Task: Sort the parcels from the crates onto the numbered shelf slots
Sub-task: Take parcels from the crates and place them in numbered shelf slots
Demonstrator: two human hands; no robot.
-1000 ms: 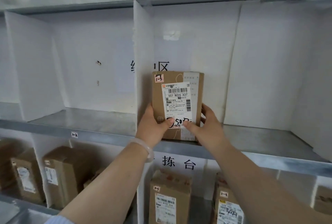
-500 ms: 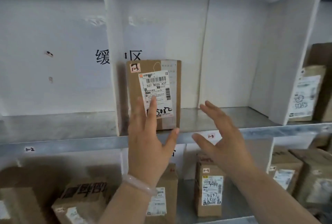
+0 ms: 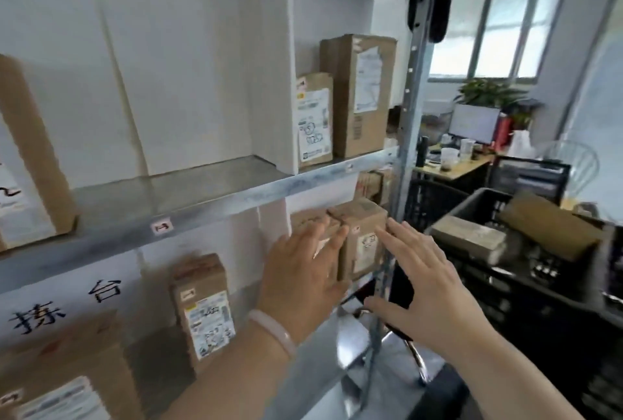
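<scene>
Brown cardboard is all around me. My left hand point(image 3: 303, 278) and my right hand point(image 3: 428, 288) hang in the air in front of the metal shelf point(image 3: 236, 197). Both hands are empty, with the fingers straight and spread out. I cannot tell if my left fingertips touch the small boxes point(image 3: 362, 237) behind them on the lower board.

One tall parcel point(image 3: 30, 156) stands upright in its slot, far off to my left. The parcels I have yet to sort are in the black crate point(image 3: 499, 291). The crate is on my right side, just past the shelf post.

A flat parcel point(image 3: 468, 237) lies on top, at the near end of the crate. Its long side runs across me, from left to right. A bigger brown parcel point(image 3: 549, 229) leans behind it, tipped up at one end.

My right hand is the nearer one to the crate. My left hand is in front of the shelf, further away. So I think my right hand should go first, out to the right and a little forward. It can take the flat parcel across its short side.
</scene>
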